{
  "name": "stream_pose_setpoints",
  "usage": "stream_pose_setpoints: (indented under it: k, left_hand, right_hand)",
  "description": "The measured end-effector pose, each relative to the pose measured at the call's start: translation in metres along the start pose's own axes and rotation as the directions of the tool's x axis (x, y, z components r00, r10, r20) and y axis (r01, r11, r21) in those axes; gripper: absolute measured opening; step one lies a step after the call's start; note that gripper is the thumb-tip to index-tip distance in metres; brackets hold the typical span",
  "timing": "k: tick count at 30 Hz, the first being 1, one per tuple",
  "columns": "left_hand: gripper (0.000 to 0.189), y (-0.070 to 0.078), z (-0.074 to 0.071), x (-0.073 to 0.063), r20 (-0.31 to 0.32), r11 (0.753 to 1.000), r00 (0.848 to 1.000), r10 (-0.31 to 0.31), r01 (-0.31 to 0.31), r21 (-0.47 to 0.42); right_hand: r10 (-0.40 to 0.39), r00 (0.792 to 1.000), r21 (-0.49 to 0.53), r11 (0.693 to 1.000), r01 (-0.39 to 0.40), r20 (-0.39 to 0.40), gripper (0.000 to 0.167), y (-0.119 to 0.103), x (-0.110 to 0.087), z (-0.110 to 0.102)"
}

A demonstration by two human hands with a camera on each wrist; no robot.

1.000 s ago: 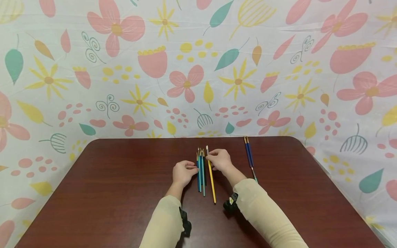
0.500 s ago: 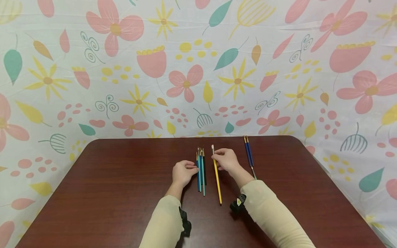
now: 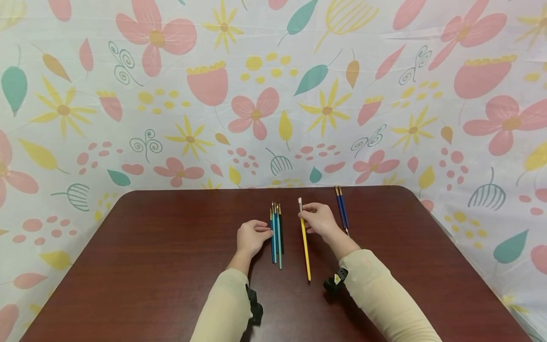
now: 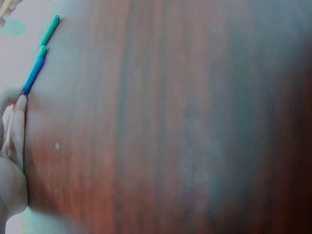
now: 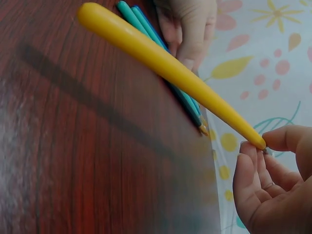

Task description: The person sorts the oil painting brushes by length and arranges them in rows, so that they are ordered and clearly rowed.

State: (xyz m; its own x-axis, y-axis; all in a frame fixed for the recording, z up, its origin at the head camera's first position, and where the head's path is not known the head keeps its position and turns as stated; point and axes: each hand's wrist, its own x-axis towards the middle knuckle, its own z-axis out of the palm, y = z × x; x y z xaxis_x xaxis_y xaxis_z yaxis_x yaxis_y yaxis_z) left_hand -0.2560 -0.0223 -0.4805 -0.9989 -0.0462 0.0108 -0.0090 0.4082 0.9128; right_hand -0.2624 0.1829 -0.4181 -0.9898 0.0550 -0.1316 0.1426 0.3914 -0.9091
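My right hand (image 3: pixel 318 219) pinches a yellow-handled paintbrush (image 3: pixel 306 251) near its metal collar, bristles pointing away. In the right wrist view the yellow handle (image 5: pixel 161 63) slants above the table and casts a shadow on the wood. To its left, several paintbrushes with blue, teal and black handles (image 3: pixel 277 237) lie side by side in a tight row. My left hand (image 3: pixel 252 237) rests at the row's left side, fingertips touching the leftmost blue brush. The left wrist view catches that hand (image 4: pixel 12 156) at the edge, with a blue handle (image 4: pixel 34 75) beyond its fingertips.
Two dark blue paintbrushes (image 3: pixel 342 209) lie at the back right of the brown wooden table (image 3: pixel 171 256), partly near my right forearm. A flower-printed cloth (image 3: pixel 256 71) hangs behind the table's far edge.
My right hand has moved to the right with the yellow paintbrush, widening the gap from the row. My left hand and the row have stayed in place.
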Motion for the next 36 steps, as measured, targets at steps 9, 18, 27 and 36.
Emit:
stream_pose_setpoints:
  k: [9, 18, 27, 36]
  left_hand:
    - [0.024, 0.001, 0.0, 0.0, -0.001, 1.0, 1.0, -0.011, 0.011, -0.004]
    - [0.025, 0.001, -0.002, 0.0, 0.004, 1.0, 1.0, -0.005, 0.005, -0.005]
    - [0.025, 0.001, 0.0, -0.001, 0.002, 1.0, 1.0, 0.003, -0.003, 0.0]
    - [0.025, -0.001, 0.0, 0.001, 0.0, 1.0, 1.0, -0.005, 0.005, -0.004]
  right_hand:
    - [-0.001, 1.0, 0.019, 1.0, 0.001, 0.012, 0.04, 0.003, -0.001, -0.011]
    - [-0.038, 0.998, 0.044, 0.998, 0.036, 0.045, 0.04, 0.009, -0.003, -0.022]
    - [-0.066, 0.996, 0.038, 0.997, 0.064, 0.052, 0.044, 0.013, -0.009, -0.037]
    - [-0.097, 0.993, 0.036, 0.995, 0.095, 0.059, 0.045, 0.016, -0.013, -0.058]
